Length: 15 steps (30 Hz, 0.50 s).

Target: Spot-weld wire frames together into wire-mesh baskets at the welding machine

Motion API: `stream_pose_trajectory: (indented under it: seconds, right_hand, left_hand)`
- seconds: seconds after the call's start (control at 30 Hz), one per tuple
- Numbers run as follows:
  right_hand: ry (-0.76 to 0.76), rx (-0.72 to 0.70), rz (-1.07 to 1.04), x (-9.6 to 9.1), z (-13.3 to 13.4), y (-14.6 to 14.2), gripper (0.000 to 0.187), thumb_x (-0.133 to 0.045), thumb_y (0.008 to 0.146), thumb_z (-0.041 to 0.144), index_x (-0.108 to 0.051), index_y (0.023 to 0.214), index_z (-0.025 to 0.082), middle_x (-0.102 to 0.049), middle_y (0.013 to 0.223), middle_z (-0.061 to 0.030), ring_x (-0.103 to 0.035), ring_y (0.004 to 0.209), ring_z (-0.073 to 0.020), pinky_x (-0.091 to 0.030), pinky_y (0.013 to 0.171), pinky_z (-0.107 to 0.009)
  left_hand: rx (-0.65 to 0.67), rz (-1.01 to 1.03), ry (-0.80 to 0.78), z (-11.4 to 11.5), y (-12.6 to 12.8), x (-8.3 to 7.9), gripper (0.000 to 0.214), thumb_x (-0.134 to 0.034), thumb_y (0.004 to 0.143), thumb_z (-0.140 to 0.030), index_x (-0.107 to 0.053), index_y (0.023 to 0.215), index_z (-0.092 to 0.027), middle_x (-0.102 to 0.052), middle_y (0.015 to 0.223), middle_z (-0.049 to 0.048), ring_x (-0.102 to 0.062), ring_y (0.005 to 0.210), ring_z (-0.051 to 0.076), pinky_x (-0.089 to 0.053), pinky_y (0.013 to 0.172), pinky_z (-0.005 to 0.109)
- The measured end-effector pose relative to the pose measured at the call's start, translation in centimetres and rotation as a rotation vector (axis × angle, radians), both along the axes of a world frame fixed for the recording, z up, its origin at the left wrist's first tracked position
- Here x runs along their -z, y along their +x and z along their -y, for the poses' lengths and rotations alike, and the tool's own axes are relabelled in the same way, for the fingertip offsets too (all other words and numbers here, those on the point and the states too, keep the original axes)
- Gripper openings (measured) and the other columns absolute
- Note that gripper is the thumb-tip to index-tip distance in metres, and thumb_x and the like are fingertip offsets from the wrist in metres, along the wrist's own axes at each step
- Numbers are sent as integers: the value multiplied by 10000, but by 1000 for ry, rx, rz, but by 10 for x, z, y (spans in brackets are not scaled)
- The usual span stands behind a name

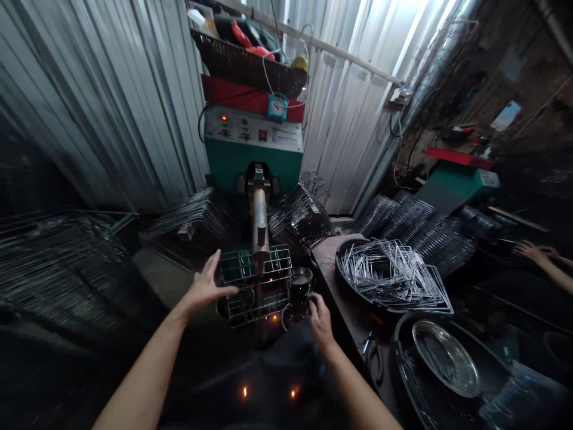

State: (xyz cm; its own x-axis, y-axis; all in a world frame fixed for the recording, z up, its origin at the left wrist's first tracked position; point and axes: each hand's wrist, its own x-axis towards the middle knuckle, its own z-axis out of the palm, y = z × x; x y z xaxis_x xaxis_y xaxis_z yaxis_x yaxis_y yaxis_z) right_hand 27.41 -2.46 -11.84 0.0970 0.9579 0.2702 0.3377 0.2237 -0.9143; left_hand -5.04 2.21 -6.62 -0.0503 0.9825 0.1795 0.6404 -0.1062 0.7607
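Note:
A wire basket (280, 272) of thin metal rods sits under the round metal arm (260, 221) of a green machine (255, 156). At its left end my left hand (203, 288) is open, thumb and fingers spread; whether it touches the wires I cannot tell. My right hand (320, 319) is to the right of the basket with its fingers curled together. Something small and dark shows at those fingertips, too unclear to name. Beside that hand stands a small round metal dish (301, 278). Orange sparks glow below the basket and over my dark lap.
Stacked wire frames (190, 221) flank the machine. On the right, a black tub (342, 272) holds many wire frames; pliers (375, 361) lie near a second black tub (403, 364) with an oval metal tray (445, 358). Another person's hands (532, 252) are at far right.

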Motion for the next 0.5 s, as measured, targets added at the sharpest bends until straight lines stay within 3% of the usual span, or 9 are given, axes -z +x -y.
stream_pose_trajectory:
  seconds: [0.1, 0.17, 0.3, 0.4, 0.5]
  right_hand:
    - [-186, 63, -219, 47, 34, 23, 292, -574, 754, 389, -636, 959, 191, -617, 721, -11, -550, 623, -133, -451, 611, -249]
    - [-297, 115, -406, 60, 41, 32, 347, -644, 687, 392, -645, 962, 181, -566, 628, 13, -513, 567, -115, -412, 526, -217]
    - [-503, 151, -823, 48, 35, 44, 310, -691, 611, 278, -648, 888, 147, -467, 561, 42, -423, 477, -74, -273, 385, -161]
    - [-591, 117, -999, 36, 38, 52, 234, -667, 619, 187, -640, 845, 132, -460, 577, 40, -428, 476, -61, -294, 385, -149]
    - [-670, 94, -1083, 34, 53, 56, 192, -656, 642, 165, -614, 828, 139, -485, 596, 35, -469, 490, -57, -374, 442, -158]
  left_hand:
    - [-12, 320, -52, 7, -5, 37, 1230, -764, 499, -529, -71, 1440, -145, -189, 1480, 196, -163, 1362, 325, -157, 1105, 477]
    - [14, 507, -70, 6, 0, 51, 1234, -783, 491, -492, -65, 1441, -168, -211, 1475, 190, -173, 1362, 312, -165, 1108, 461]
    - [-4, 739, -45, -1, 15, 54, 1207, -797, 496, -447, -78, 1435, -204, -274, 1444, 189, -242, 1343, 300, -233, 1088, 456]
    - [-89, 815, 10, 9, 20, 50, 1167, -827, 448, -401, -179, 1404, -231, -379, 1374, 167, -324, 1302, 309, -282, 1065, 469]
    - [-101, 811, 46, 36, 20, 49, 1055, -829, 451, -372, -279, 1345, -260, -433, 1332, 133, -366, 1277, 302, -295, 1063, 474]
